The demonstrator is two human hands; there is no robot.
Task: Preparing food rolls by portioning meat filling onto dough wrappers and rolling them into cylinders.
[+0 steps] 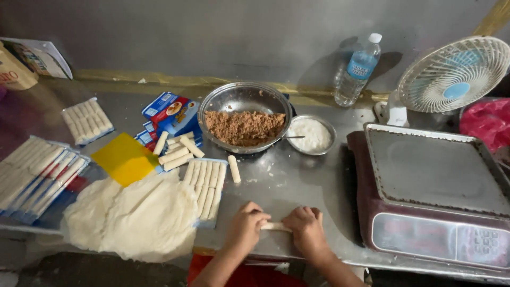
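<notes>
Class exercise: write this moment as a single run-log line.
left hand on roll | right hand on roll | both fingers curled over it | metal table | filling bowl behind | wrapper stack left

One head-worn view looks steeply down, fairly close, across the steel table (pixel 297 180) toward the wall.

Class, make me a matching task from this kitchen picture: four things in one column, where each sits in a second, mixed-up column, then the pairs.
Things:
1. fan
2. water bottle
3. scale
4. thin roll

Places:
A. between the left hand and right hand
B. standing by the back wall
C. top right corner
D. right side, near edge of the table

Pairs: 1-C, 2-B, 3-D, 4-A
</notes>
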